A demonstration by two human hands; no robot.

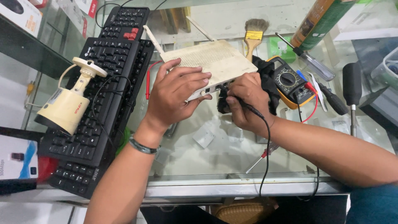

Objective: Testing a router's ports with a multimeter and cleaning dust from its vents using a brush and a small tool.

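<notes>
A dusty white router [215,62] with two antennas lies tilted over the glass counter [232,178]. My left hand [174,93] grips its near left edge, fingers spread over the top. My right hand [244,101] pinches a black cable plug [240,101] against the router's port side. The black cable [267,145] runs from that hand down over the counter's front edge. A black cloth [269,85] lies under and behind my right hand.
Two black keyboards [107,83] lie at the left with a cream bullet camera [68,103] on top. A yellow multimeter [290,83] with red and black leads, a paintbrush [253,35], screwdrivers [311,62] and a spray can [321,20] sit behind and right.
</notes>
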